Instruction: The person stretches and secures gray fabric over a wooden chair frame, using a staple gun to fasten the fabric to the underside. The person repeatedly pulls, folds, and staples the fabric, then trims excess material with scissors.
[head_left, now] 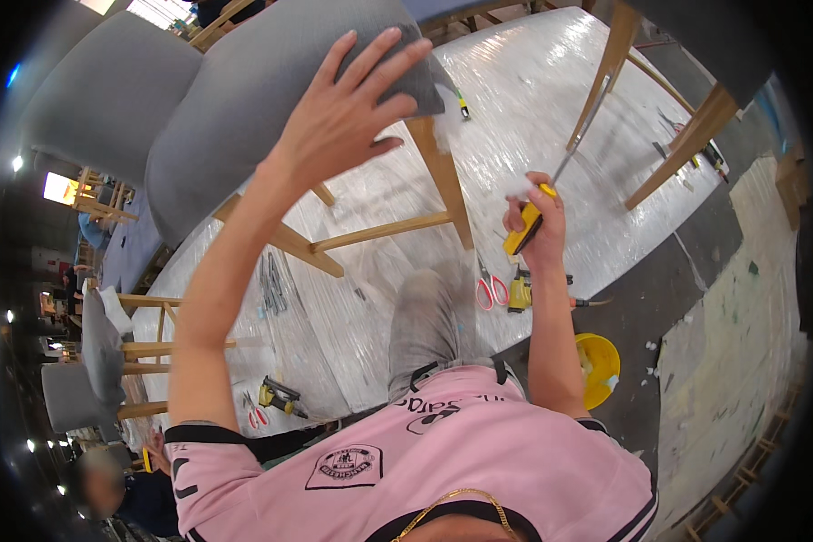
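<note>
Grey upholstered chair (244,99) lies tipped; yellow-handled screwdriver (531,217) points up.

Lay on the plastic-wrapped table (551,99): red-handled scissors (490,289); a yellow power tool (520,292); grey pliers (272,287); stood below on the floor: a yellow bucket (602,366).

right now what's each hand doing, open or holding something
Left hand: open, fingers spread flat on the grey chair seat.
Right hand: closed around a yellow-handled tool with a thin metal shaft.

Furniture workshop — plastic-wrapped workbench (533,99), upholstered grey chairs (244,99) (wooden legs), scissors (490,289), scattered hand tools, paint-stained floor (741,343)
</note>
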Motion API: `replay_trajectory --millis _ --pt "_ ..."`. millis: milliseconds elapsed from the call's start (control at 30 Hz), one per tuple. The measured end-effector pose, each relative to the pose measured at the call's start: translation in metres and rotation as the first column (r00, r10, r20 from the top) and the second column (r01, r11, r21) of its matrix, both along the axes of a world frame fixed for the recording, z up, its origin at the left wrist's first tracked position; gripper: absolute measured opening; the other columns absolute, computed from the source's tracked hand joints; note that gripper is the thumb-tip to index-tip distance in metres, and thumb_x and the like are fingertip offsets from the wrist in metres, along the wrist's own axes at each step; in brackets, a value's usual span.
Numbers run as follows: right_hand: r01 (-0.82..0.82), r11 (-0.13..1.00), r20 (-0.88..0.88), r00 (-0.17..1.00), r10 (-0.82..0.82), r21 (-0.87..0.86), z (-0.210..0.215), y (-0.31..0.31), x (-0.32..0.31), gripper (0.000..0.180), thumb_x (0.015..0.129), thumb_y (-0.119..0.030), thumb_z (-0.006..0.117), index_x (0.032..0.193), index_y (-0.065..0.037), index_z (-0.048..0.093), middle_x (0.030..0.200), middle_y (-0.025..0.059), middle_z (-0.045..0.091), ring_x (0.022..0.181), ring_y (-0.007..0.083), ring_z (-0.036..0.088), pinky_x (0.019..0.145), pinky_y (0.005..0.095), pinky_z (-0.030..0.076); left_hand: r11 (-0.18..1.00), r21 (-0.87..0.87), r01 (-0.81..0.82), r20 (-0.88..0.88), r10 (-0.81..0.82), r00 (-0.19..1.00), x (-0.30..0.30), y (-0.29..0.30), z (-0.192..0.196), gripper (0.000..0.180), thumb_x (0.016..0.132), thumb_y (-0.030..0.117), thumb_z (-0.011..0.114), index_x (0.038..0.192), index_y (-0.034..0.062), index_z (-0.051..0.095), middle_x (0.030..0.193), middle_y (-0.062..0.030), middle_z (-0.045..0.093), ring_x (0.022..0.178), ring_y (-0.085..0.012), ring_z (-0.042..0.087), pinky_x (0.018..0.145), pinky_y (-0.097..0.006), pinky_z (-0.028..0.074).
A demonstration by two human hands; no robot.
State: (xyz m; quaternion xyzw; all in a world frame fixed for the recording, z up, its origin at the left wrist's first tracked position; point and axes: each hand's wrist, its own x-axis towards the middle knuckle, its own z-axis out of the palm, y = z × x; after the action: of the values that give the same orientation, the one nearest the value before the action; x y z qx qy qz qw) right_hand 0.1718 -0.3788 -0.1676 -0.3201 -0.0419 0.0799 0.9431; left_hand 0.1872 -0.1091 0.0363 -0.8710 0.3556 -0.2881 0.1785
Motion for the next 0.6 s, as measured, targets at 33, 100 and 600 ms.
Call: replay_trajectory --millis 33,100,600 --pt "-0.026 1.000 0.020 0.999 0.026 0.004 0.005 0.009 0.003 0.017 0.097 -0.015 0.066 0.111 -0.005 0.062 0.082 0.0072 0.064 0.052 0.0105 0.052 0.049 0.0272 0.044 1.000 -0.005 0.008 0.022 -0.008 1.000 0.008 0.009 0.005 0.029 0.082 0.037 0.082 0.094 0.0190 0.063 0.164 -0.0045 0.038 0.152 -0.0316 0.032 0.125 -0.047 0.028" --pt "0.048 0.979 0.090 0.995 -0.031 -0.196 0.024 0.032 0.008 0.018 0.095 -0.012 0.069 0.111 -0.005 0.063 0.082 0.0042 0.064 0.053 0.0083 0.052 0.048 0.0256 0.043 0.998 -0.051 0.036 0.039 -0.034 0.999 0.021 0.018 0.016 0.030 0.083 0.031 0.083 0.095 0.0125 0.063 0.165 -0.0106 0.035 0.153 -0.0339 0.030 0.126 -0.048 0.029" --pt "0.392 0.852 0.387 0.888 -0.250 -0.347 0.114 0.149 0.031 0.021 0.090 -0.012 0.078 0.107 -0.001 0.071 0.077 -0.0015 0.063 0.062 0.0066 0.055 0.057 0.0232 0.046 0.881 -0.380 0.281 -0.011 -0.308 0.951 0.034 0.048 0.022 0.011 0.091 0.007 0.073 0.102 0.0074 0.071 0.119 -0.0054 0.073 0.127 -0.0303 0.060 0.119 -0.046 0.040"
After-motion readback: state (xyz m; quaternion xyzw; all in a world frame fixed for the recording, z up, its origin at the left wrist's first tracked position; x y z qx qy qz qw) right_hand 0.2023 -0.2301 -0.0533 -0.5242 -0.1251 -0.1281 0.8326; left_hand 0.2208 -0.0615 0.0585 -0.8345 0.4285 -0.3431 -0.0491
